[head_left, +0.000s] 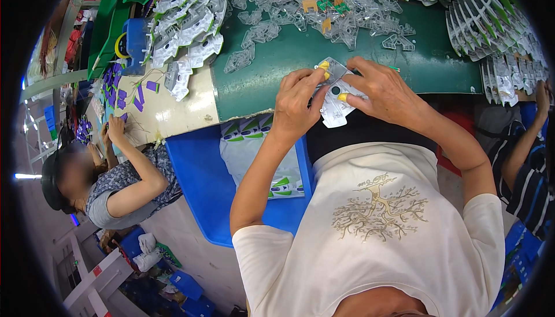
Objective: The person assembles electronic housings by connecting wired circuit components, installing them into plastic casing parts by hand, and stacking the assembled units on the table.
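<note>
Both hands pinch one clear plastic part [335, 100] at the near edge of the green bench [272, 80]. Left hand [298, 106] grip clamped on its left side, right hand [384, 94] grip clamped on its right; yellow caps on fingertips [325, 65]. Blue bin [202, 184] sits below-left of the part, loose clear parts [191, 25] piled beyond it.

Loose clear plastic blister shells [272, 28] are being kept scattered over the green work surface [404, 62], with further shells being stacked in rows [485, 22] at the far right. Printed sheets [254, 143] are being held in a blue bin [202, 184]. Purple pieces [130, 94] are being sorted by a co-worker's hand [115, 127] at the left.
</note>
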The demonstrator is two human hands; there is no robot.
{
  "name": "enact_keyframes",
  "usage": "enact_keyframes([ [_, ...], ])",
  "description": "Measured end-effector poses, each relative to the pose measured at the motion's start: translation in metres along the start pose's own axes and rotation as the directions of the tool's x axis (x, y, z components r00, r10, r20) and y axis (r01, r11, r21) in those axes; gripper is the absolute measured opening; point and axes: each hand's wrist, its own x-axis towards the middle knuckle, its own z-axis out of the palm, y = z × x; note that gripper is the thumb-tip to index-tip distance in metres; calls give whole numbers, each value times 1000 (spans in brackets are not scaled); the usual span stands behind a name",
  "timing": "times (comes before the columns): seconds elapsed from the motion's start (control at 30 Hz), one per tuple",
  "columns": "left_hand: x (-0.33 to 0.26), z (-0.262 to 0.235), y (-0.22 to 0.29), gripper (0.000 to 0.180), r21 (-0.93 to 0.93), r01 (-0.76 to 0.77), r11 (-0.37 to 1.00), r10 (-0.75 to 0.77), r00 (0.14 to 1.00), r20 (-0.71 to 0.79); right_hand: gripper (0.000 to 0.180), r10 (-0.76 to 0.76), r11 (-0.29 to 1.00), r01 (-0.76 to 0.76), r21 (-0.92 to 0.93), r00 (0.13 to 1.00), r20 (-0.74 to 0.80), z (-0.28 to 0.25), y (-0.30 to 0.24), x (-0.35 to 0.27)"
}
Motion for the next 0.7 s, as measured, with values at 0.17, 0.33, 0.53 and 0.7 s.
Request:
enact_keyframes([
  [0.17, 2, -9, 5, 41, 34, 18, 999, -20, 998, 52, 34, 15, 1000, -16, 6, 999, 36, -3, -2, 1],
  [0.33, 1, -3, 6, 47, 76, -47, 996, 45, 998, 33, 35, 24, 999, -25, 33, 1000, 18, -2, 0, 1],
  [0.53, 3, 3, 1, 62, -187, 64, 980, -69, 997, -19, 35, 24, 999, -24, 22, 1000, 13, -1, 0, -1],
  [0.7, 8, -5, -2, 71, -210, 78, 975, -37, 981, 192, 31, 7, 1000, -7, 0, 1000, -2, -3, 1, 0],
])
